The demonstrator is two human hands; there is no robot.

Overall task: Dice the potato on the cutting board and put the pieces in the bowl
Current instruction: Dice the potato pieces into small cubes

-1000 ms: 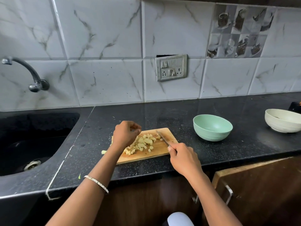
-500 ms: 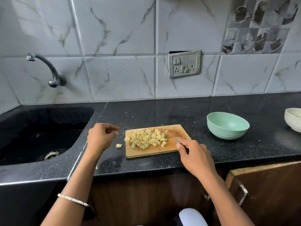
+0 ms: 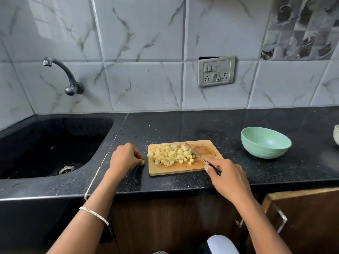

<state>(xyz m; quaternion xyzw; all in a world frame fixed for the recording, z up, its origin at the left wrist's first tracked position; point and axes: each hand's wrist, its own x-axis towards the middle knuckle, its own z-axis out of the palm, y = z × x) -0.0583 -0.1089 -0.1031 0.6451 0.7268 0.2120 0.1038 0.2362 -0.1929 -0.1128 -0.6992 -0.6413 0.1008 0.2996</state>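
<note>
Potato heap [image 3: 170, 154] x1, board [image 3: 207, 149] x1; R fingers [image 3: 212, 162] round 1 knife [image 3: 194, 151]; L fingers [image 3: 139, 158] curled, hold unclear.

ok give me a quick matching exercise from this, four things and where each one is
1 potato pieces
2 knife
3 green bowl
4 tap

a on the wall above the sink
b in the right hand
c piled on the cutting board
d on the counter, right of the board

Pairs: 1-c, 2-b, 3-d, 4-a

Soft, even daylight; pale window glare on wall tiles [image 3: 44, 24] upper left; wide-angle bowing at edges; centre sharp.
</note>
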